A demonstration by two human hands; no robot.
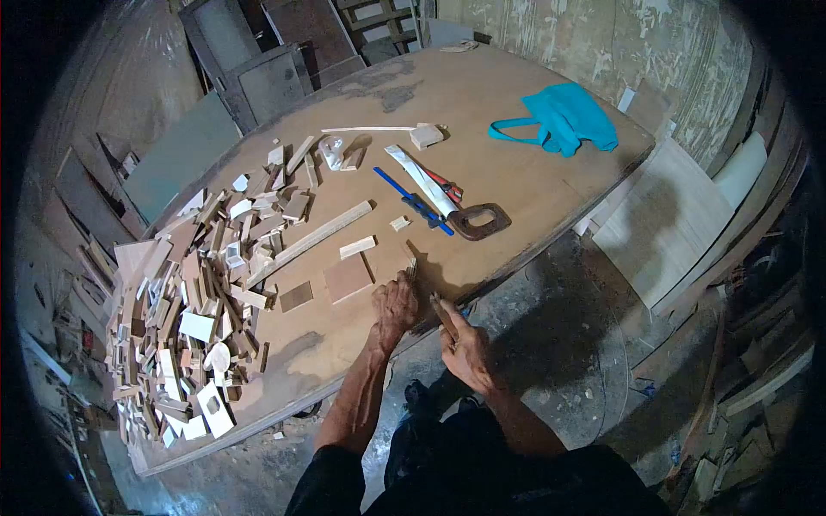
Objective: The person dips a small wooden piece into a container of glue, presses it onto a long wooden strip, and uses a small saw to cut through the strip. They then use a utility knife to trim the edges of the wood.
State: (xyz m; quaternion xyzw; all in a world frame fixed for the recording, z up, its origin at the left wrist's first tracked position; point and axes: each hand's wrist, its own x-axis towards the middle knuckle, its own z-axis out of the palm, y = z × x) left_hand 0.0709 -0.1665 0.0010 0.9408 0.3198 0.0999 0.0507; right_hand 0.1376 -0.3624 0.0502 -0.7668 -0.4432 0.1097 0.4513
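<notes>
My left hand (397,303) is closed near the table's front edge, with a small thin wood piece (411,265) sticking up from its fingers. To its right, my right hand (467,351) is wrapped around a slim brown wooden piece (444,316), perhaps a tool handle; its far end is hard to make out. Just beyond my left hand lie a square brown board (348,279) and a short pale wood strip (358,248). Farther off are a handsaw (422,179) with a brown wooden handle (482,222), a blue bar-like tool (413,200) and a small pale wood bit (400,224).
A big pile of wood offcuts (198,310) covers the table's left side. A long wood strip (310,242) lies beside it. A clear plastic cup (330,153) and a turquoise bag (564,119) are toward the back. Plywood sheets (667,224) lean at the right.
</notes>
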